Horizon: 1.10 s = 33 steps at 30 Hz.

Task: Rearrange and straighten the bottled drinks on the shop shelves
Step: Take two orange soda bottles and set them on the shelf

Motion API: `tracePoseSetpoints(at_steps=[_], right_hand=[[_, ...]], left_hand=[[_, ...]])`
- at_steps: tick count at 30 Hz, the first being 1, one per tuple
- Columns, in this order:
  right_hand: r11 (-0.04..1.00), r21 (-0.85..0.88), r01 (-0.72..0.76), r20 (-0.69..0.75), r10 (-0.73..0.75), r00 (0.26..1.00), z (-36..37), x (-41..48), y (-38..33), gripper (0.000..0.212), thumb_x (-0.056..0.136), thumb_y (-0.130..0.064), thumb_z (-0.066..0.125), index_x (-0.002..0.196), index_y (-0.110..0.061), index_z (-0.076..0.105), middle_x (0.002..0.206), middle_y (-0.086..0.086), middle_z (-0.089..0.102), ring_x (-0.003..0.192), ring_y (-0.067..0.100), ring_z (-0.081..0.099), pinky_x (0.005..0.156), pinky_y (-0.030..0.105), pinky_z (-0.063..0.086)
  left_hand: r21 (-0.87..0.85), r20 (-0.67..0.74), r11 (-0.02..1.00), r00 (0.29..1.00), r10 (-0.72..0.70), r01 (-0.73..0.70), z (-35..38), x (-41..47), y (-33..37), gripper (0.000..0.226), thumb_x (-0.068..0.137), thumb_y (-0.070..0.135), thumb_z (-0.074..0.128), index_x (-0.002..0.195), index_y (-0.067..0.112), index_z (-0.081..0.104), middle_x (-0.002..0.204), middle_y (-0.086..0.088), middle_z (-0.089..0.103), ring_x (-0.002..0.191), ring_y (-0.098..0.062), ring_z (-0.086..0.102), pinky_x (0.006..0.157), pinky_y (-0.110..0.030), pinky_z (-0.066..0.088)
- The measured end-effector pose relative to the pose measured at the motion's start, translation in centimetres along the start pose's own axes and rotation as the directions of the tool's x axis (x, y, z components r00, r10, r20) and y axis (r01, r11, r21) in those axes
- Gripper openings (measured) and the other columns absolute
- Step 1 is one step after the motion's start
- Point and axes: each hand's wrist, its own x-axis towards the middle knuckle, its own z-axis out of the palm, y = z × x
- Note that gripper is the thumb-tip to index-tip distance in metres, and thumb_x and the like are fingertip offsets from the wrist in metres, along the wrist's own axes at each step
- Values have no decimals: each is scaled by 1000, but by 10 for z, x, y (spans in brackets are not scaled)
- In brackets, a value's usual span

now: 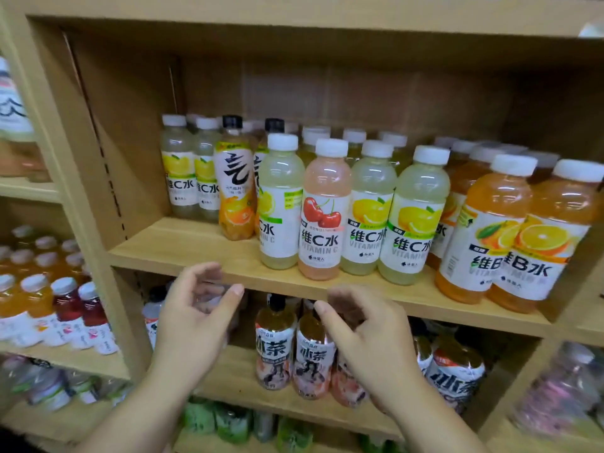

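The person is working with a bare left hand [196, 318] and a bare right hand [369, 335], both slim-fingered, and each is running into a bare forearm, the left forearm [130, 420] and the right forearm [441, 429] lying uncovered all the way down to the bottom edge of the view. The nails are showing short, plain and rounded, trimmed close to the fingertips, clearest on the left thumbnail [237, 290] and the right thumbnail [318, 305]. The fingertips of the left hand are blurring, so finer detail there is not reading clearly.
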Motion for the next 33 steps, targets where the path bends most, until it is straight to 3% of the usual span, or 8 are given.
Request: tracePoseSetpoints(at_steps=[3, 8, 15, 19, 23, 26, 28, 33], right_hand=[[993, 65, 102, 14, -104, 995, -8, 23, -22, 36, 85, -59, 61, 102, -30, 74, 94, -22, 69, 92, 3, 65, 79, 32, 56], [961, 30, 273, -20, -273, 962, -20, 74, -70, 34, 85, -53, 65, 101, -25, 74, 94, -14, 70, 91, 6, 64, 80, 35, 56], [857, -281, 433, -5, -452, 892, -18, 153, -140, 35, 89, -52, 63, 105, -22, 74, 99, -8, 71, 100, 16, 59, 87, 30, 44], [827, -479, 293, 137, -259, 956, -8, 194, -168, 34, 94, -55, 60, 110, -26, 71, 108, -2, 71, 107, 25, 60, 91, 39, 49], [773, -626, 103, 227, 55, 972, 0, 223, -184, 42, 100, -55, 51, 88, -15, 61, 91, 2, 65, 92, 32, 58, 72, 34, 42], [693, -719, 56, 278, 213, 937, 9, 243, -191, 54, 105, -53, 42, 126, -8, 64, 135, 12, 61, 122, 33, 56, 89, 32, 43], [677, -735, 34, 270, 246, 931, 14, 257, -192, 53, 104, -52, 46, 141, -16, 57, 146, 7, 55, 129, 31, 54, 102, 37, 47], [624, -779, 62, 318, 308, 897, 25, 274, -187, 32, 98, -44, 59, 109, -16, 70, 103, 3, 67, 93, 25, 61, 73, 29, 45]], left_hand=[[-22, -19, 999, 999, 37, -37, -7, 13, 25, 32, 90, 17, 75, 113, 33, 59, 112, 8, 65, 87, -4, 64, 75, -33, 55], [36, -4, 996, 996, 85, -85, -20, 50, 55, 38, 89, 24, 76, 118, 36, 55, 115, 11, 62, 95, -10, 63, 80, -32, 52], [89, 79, 984, 986, 148, -155, -24, 135, 73, 49, 86, 36, 78, 127, 36, 51, 119, 11, 61, 102, -15, 64, 87, -37, 53], [136, 162, 972, 972, 169, -191, -19, 181, 72, 53, 82, 45, 79, 124, 38, 48, 122, 8, 63, 107, -17, 64, 94, -48, 55], [221, 220, 966, 972, 85, -135, -14, 209, 58, 60, 80, 53, 78, 126, 29, 48, 119, -2, 65, 103, -24, 64, 90, -44, 55], [225, 293, 966, 955, 56, -126, -7, 218, 45, 72, 79, 47, 82, 136, 22, 48, 109, 0, 68, 93, -26, 67, 77, -39, 56], [203, 324, 971, 945, 54, -125, -2, 221, 39, 73, 77, 42, 85, 137, 22, 49, 112, 0, 68, 100, -27, 67, 76, -34, 51], [202, 375, 968, 925, 65, -150, 8, 225, 29, 85, 71, 49, 86, 141, 26, 44, 122, -2, 68, 109, -29, 65, 87, -41, 57]])
